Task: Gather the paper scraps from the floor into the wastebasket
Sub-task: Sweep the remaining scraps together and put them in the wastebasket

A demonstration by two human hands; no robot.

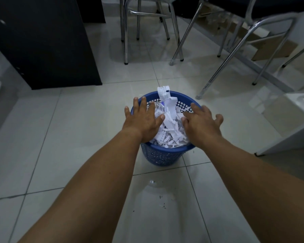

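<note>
Person, head view, one frame.

Left forearm [98,172] and right forearm [253,172]: bare along the whole visible length, from the frame's bottom edge up to the wrists (upper arms are out of frame, so clothing there cannot be told). Both look broad near the lens, owing to the wide-angle view.

Left hand [142,118]: bare, wrist bare. Knuckle creases show across the back. Thumb [162,117] has a short nail, trimmed close.

Right hand [202,123]: bare, wrist bare. Faint tendon ridges on the back. Nails are too small to judge.
</note>
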